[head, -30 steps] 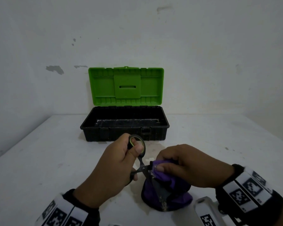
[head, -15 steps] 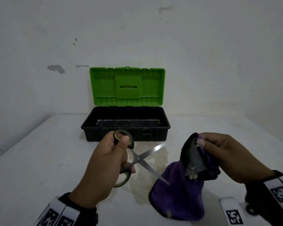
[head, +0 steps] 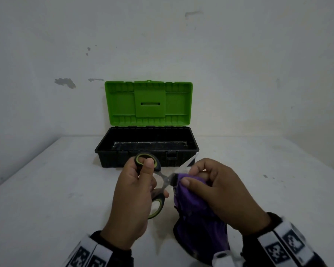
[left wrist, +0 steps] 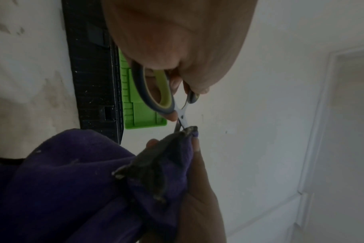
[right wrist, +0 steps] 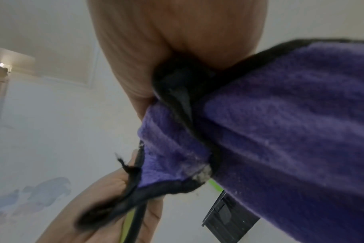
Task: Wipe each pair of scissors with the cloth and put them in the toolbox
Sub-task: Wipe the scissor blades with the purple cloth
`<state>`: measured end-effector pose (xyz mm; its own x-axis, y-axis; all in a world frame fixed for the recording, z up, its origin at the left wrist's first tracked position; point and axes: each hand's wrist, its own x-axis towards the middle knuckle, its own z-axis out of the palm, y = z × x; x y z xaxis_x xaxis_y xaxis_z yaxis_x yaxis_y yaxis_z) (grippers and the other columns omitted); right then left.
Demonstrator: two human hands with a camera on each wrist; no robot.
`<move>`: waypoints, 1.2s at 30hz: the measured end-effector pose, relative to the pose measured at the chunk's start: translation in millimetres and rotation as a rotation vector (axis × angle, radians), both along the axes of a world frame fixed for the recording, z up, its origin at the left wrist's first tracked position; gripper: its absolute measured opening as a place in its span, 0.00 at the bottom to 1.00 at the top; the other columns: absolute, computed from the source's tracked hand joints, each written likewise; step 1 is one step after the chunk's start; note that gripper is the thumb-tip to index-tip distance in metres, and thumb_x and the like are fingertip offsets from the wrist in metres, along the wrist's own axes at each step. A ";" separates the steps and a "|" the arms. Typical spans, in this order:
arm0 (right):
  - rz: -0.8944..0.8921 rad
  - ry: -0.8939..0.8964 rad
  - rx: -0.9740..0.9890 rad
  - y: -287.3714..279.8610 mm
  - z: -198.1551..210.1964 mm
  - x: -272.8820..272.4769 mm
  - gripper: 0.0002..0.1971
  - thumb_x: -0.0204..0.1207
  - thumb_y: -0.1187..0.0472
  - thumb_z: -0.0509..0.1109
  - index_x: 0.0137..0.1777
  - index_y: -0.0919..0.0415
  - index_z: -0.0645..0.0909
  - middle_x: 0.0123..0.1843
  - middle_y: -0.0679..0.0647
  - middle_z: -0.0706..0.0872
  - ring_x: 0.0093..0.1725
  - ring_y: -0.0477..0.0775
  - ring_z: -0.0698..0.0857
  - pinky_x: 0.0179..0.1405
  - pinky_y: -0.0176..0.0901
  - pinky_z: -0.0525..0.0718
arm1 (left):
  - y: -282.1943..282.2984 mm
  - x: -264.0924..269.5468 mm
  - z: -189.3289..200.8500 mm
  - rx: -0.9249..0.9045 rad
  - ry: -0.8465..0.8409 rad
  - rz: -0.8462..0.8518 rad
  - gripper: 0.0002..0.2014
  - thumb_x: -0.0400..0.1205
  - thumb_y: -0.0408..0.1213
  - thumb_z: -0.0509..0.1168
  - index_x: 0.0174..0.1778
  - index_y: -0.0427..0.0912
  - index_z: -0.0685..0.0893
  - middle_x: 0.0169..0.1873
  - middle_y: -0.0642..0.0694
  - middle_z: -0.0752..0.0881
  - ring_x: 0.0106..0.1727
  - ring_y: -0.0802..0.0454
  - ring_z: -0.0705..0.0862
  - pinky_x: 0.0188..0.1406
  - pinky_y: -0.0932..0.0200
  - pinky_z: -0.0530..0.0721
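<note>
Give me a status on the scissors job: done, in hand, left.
Done: the toolbox stands open, but no scissors show inside, so nothing looks stowed. In hand: the left hand holds the scissors by their handles, blades spread, while the right hand pinches the purple cloth around one blade. Left: finish wiping and place this pair in the box. No other pair is in view.

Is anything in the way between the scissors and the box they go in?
Nothing visible is. The scissors are in the left hand, just in front of the toolbox, whose lid stands open. Only bare table lies between.
</note>
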<state>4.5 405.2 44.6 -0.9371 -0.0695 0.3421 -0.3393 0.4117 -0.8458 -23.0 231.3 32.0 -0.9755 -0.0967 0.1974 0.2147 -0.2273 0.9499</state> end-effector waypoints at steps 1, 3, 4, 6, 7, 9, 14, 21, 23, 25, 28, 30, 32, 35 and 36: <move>-0.029 0.016 0.020 -1.5 0.6 0.0 0.06 0.74 0.55 0.77 0.43 0.53 0.83 0.29 0.43 0.88 0.27 0.37 0.84 0.28 0.26 0.77 | -0.4 0.3 0.4 0.002 0.009 0.004 0.11 0.86 0.44 0.59 0.48 0.39 0.79 0.23 0.47 0.64 0.21 0.56 0.68 0.26 0.53 0.86; -0.054 0.046 0.039 -3.7 2.1 0.2 0.05 0.72 0.55 0.78 0.41 0.52 0.85 0.33 0.41 0.90 0.32 0.38 0.86 0.31 0.27 0.79 | -2.0 0.5 0.1 0.008 0.015 0.009 0.11 0.85 0.44 0.59 0.48 0.40 0.80 0.22 0.47 0.64 0.22 0.55 0.68 0.26 0.53 0.86; -0.054 0.067 0.055 -4.0 1.7 0.0 0.03 0.72 0.54 0.78 0.41 0.50 0.86 0.37 0.41 0.90 0.37 0.40 0.88 0.35 0.29 0.82 | -3.2 0.5 0.0 0.011 0.018 0.008 0.11 0.85 0.44 0.59 0.47 0.40 0.80 0.22 0.48 0.64 0.22 0.54 0.67 0.26 0.53 0.86; -0.074 0.125 0.142 -0.4 -1.6 -1.2 0.02 0.72 0.49 0.76 0.42 0.44 0.89 0.43 0.41 0.90 0.45 0.43 0.87 0.42 0.33 0.83 | -6.0 0.5 -0.1 0.026 0.025 0.002 0.11 0.86 0.43 0.59 0.46 0.40 0.79 0.22 0.48 0.64 0.23 0.54 0.66 0.26 0.54 0.85; -0.094 0.149 0.199 2.1 -2.4 -1.2 0.04 0.72 0.46 0.74 0.43 0.41 0.90 0.43 0.41 0.89 0.47 0.43 0.86 0.44 0.31 0.81 | -7.2 0.3 0.0 0.036 0.021 -0.002 0.11 0.86 0.43 0.58 0.46 0.40 0.79 0.22 0.48 0.63 0.23 0.54 0.66 0.26 0.53 0.85; -0.111 0.150 0.244 6.7 -2.6 -0.2 0.06 0.75 0.48 0.72 0.45 0.40 0.91 0.43 0.40 0.88 0.47 0.43 0.85 0.44 0.31 0.81 | -9.1 -0.3 0.5 0.063 0.002 -0.015 0.11 0.87 0.42 0.58 0.46 0.39 0.79 0.22 0.48 0.63 0.23 0.55 0.66 0.26 0.53 0.86; 0.070 -0.076 -0.042 8.4 3.5 1.7 0.06 0.79 0.59 0.71 0.46 0.51 0.90 0.39 0.50 0.93 0.39 0.49 0.91 0.40 0.41 0.87 | -8.0 -0.5 1.7 0.110 -0.035 -0.018 0.11 0.87 0.42 0.58 0.46 0.40 0.80 0.22 0.48 0.63 0.22 0.56 0.65 0.26 0.55 0.85; 0.196 -0.138 -0.215 4.5 9.8 -1.5 0.03 0.69 0.62 0.78 0.42 0.59 0.91 0.44 0.60 0.93 0.43 0.54 0.90 0.43 0.40 0.86 | -4.3 1.3 -1.8 0.068 0.012 0.017 0.10 0.86 0.44 0.60 0.42 0.47 0.82 0.22 0.51 0.67 0.23 0.57 0.68 0.29 0.51 0.85; 0.163 -0.084 -0.174 2.1 10.7 -1.6 0.03 0.73 0.63 0.76 0.38 0.58 0.91 0.44 0.57 0.93 0.44 0.54 0.91 0.45 0.41 0.87 | -4.8 1.6 -3.1 0.042 0.048 0.028 0.11 0.86 0.44 0.60 0.39 0.51 0.82 0.23 0.51 0.68 0.25 0.55 0.68 0.31 0.49 0.84; 0.111 -0.068 -0.172 -1.3 8.9 -1.9 0.05 0.75 0.66 0.75 0.40 0.58 0.90 0.43 0.55 0.93 0.42 0.52 0.91 0.43 0.38 0.86 | -5.1 2.2 -3.7 0.013 0.091 0.039 0.10 0.86 0.45 0.59 0.40 0.50 0.82 0.23 0.50 0.69 0.26 0.55 0.68 0.31 0.52 0.84; 0.047 -0.155 -0.256 -8.1 6.6 -3.4 0.10 0.70 0.68 0.79 0.49 0.58 0.86 0.44 0.56 0.92 0.38 0.54 0.91 0.39 0.40 0.87 | -6.0 2.3 -5.2 -0.028 0.167 0.070 0.09 0.85 0.44 0.59 0.42 0.46 0.80 0.22 0.52 0.70 0.24 0.58 0.70 0.25 0.65 0.81; 0.009 -0.224 -0.198 -10.3 5.5 -4.7 0.10 0.68 0.63 0.82 0.49 0.55 0.89 0.41 0.53 0.93 0.39 0.54 0.92 0.39 0.42 0.88 | -6.4 1.0 -6.6 -0.047 0.190 0.078 0.09 0.85 0.45 0.60 0.41 0.48 0.80 0.22 0.54 0.71 0.24 0.59 0.71 0.24 0.68 0.77; 0.033 -0.247 -0.129 -11.3 7.5 -5.5 0.04 0.70 0.60 0.80 0.44 0.54 0.92 0.40 0.50 0.94 0.40 0.51 0.92 0.42 0.41 0.88 | -6.0 0.0 -7.7 -0.040 0.185 0.055 0.09 0.84 0.46 0.60 0.40 0.50 0.80 0.22 0.53 0.71 0.25 0.58 0.70 0.26 0.64 0.78; 0.116 -0.226 -0.048 -14.7 12.1 -7.2 0.05 0.74 0.59 0.77 0.38 0.52 0.93 0.38 0.47 0.93 0.39 0.47 0.90 0.41 0.39 0.86 | -5.0 -0.4 -7.1 -0.046 0.189 0.043 0.10 0.80 0.49 0.61 0.40 0.48 0.79 0.22 0.53 0.70 0.24 0.57 0.69 0.24 0.66 0.77; 0.128 -0.215 -0.018 -16.1 12.8 -8.1 0.07 0.75 0.58 0.76 0.37 0.51 0.92 0.37 0.47 0.92 0.38 0.45 0.89 0.40 0.38 0.84 | -5.1 -0.5 -7.2 -0.045 0.190 0.049 0.10 0.79 0.50 0.61 0.41 0.47 0.79 0.22 0.52 0.69 0.24 0.57 0.68 0.23 0.67 0.76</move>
<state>-3.6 389.0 57.4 -0.9723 -0.1883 0.1382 -0.1994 0.3611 -0.9109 -23.5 226.2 24.8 -0.9146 -0.1297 0.3829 0.4010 -0.1704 0.9001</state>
